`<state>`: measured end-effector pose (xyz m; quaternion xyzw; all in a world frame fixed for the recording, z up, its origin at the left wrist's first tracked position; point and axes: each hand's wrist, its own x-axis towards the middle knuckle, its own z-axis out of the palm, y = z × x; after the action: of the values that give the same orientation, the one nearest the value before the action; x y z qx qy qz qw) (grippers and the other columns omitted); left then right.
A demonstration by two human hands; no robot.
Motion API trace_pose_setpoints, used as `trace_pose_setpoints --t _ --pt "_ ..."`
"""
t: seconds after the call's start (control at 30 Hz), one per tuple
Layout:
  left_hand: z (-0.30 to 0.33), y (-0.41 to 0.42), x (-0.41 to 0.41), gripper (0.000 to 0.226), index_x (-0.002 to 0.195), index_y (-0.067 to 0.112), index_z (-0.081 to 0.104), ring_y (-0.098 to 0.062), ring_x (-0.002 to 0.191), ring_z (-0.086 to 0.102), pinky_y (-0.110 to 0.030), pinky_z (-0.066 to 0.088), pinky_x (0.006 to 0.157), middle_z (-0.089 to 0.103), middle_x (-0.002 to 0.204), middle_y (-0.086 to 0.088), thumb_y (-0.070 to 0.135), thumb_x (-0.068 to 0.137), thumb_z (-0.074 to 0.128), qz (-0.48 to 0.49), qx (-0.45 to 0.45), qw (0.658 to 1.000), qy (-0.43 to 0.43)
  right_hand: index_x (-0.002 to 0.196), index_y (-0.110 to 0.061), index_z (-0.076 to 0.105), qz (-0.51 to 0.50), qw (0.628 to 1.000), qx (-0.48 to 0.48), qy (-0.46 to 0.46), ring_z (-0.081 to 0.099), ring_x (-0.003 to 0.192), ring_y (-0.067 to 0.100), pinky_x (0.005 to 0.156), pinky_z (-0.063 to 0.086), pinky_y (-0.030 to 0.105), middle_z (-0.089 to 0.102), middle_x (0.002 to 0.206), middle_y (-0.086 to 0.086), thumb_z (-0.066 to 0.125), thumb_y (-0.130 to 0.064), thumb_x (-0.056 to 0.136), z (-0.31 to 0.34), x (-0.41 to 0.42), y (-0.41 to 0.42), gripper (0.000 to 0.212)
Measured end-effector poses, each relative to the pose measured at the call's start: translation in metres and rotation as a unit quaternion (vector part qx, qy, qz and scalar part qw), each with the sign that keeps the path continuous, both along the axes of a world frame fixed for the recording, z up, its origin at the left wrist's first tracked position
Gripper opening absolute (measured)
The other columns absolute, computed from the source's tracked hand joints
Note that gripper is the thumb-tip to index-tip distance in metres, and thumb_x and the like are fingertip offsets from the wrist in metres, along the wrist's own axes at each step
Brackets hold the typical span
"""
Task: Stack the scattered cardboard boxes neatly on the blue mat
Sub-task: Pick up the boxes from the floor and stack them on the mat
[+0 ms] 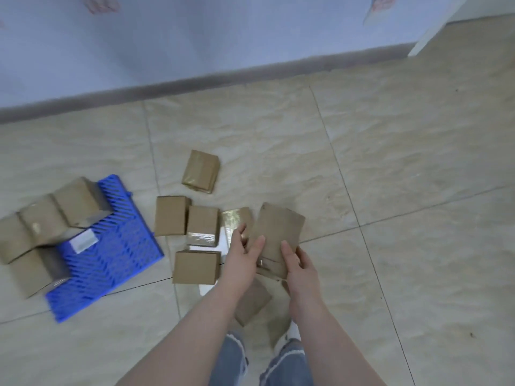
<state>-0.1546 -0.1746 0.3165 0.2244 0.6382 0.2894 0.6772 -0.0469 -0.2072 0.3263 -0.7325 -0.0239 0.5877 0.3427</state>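
Cardboard box (278, 235) in the grip of both hands, left (242, 256) and right (299, 270), no legible writing.

the floor (404, 151) is laid with large beige tiles that have a faint marbled pattern and a glossy finish, and thin dark grout lines (334, 160) cross it at a slant. a grey-brown skirting board (195, 79) runs along the foot of the wall, rising from left to right across the view. the wall (223, 32) above it is pale blue-lilac, with two blurred reddish marks near the top, one at the left (101, 5) and one at the right (383, 2). at the upper right a white panel edge (434, 34) meets the floor. at the bottom, light blue jeans (287, 366) and a white shoe (289, 334) show. the view is somewhat blurred.
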Motion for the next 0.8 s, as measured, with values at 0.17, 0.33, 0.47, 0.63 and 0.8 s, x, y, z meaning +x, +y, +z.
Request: trace_pose_setpoints --t 0.17,0.33,0.47,0.63,0.8 --pt "0.053 -0.042 -0.085 0.042 0.133 0.012 0.052 -0.009 0.099 0.066 -0.012 0.052 0.069 0.066 0.12 -0.004 0.021 0.093 0.06 0.096 0.005 0.995 0.002 0.123 -0.025 0.06 0.087 0.994 0.01 0.07 0.069 0.063 -0.002 0.063 0.05 0.026 0.072 0.089 -0.012 0.067 -0.027 0.089 0.05 -0.076 -0.014 0.035" --pt "0.073 -0.098 -0.15 0.033 0.121 0.016 0.064 -0.017 0.095 0.07 -0.023 0.055 0.077 0.071 0.111 -0.007 0.02 0.088 0.067 0.184 0.006 0.983 0.009 0.13 -0.027 0.055 0.191 0.977 0.008 0.095 0.068 0.077 0.004 0.071 0.054 0.028 0.071 0.1 -0.009 0.071 -0.031 0.085 0.068 -0.133 -0.047 0.048" --pt "0.078 -0.158 -0.183 0.037 0.123 0.018 0.064 -0.014 0.087 0.07 -0.021 0.053 0.069 0.072 0.108 -0.005 0.017 0.086 0.069 0.263 -0.018 0.965 -0.004 0.128 -0.026 0.058 0.267 0.959 0.016 0.094 0.07 0.08 0.005 0.067 0.051 0.026 0.072 0.101 -0.008 0.072 -0.028 0.085 0.071 -0.165 -0.085 0.045" --pt "0.078 -0.221 -0.218 0.032 0.117 0.017 0.066 -0.006 0.072 0.069 -0.018 0.054 0.063 0.072 0.096 -0.001 0.01 0.086 0.068 0.356 -0.047 0.932 -0.049 0.134 -0.03 0.052 0.353 0.933 -0.017 0.067 0.065 0.104 0.016 0.089 0.05 0.038 0.07 0.11 -0.006 0.077 -0.036 0.079 0.069 -0.205 -0.129 0.061" --pt "0.071 -0.259 -0.274 0.033 0.117 0.02 0.065 -0.004 0.074 0.07 -0.016 0.053 0.062 0.074 0.094 0.004 0.01 0.086 0.067 0.422 -0.047 0.903 -0.068 0.126 -0.031 0.055 0.415 0.907 -0.035 0.056 0.065 0.095 0.014 0.098 0.05 0.046 0.069 0.096 -0.01 0.074 -0.032 0.082 0.068 -0.269 -0.15 0.048"
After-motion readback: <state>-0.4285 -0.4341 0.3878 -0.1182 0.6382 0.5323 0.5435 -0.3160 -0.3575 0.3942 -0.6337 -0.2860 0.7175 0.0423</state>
